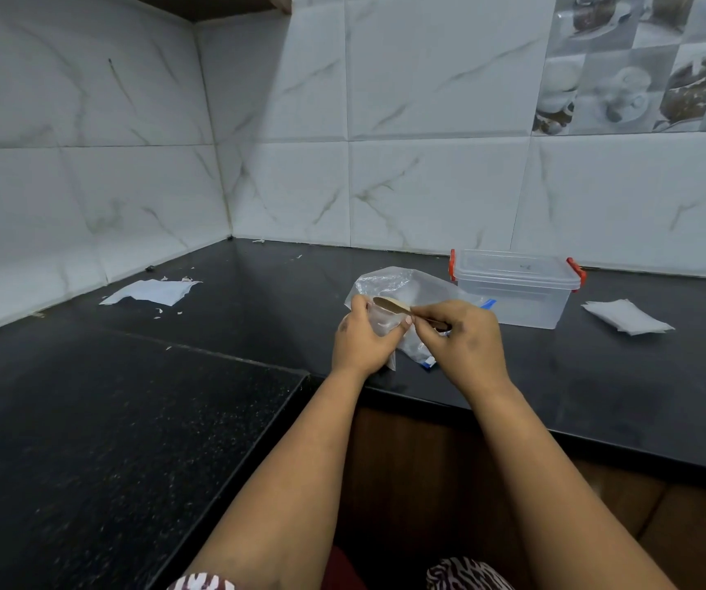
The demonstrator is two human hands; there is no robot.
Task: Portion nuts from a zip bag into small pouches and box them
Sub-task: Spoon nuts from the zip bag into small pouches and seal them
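Observation:
My left hand (360,334) grips a small clear pouch (383,323) upright, its mouth held open at the top. My right hand (462,338) pinches the handle of a metal spoon (391,305), whose bowl lies over the pouch mouth. Behind both hands a large clear zip bag (402,283) with a blue zip strip lies crumpled on the black counter (257,291). To the right of the bag stands a clear plastic box (513,291) with red clips, its lid on. Whether nuts lie in the spoon cannot be made out.
A stack of flat white pouches (628,317) lies right of the box. Torn white paper (151,291) and scraps sit at the left by the tiled wall corner. The counter's front edge runs just under my wrists.

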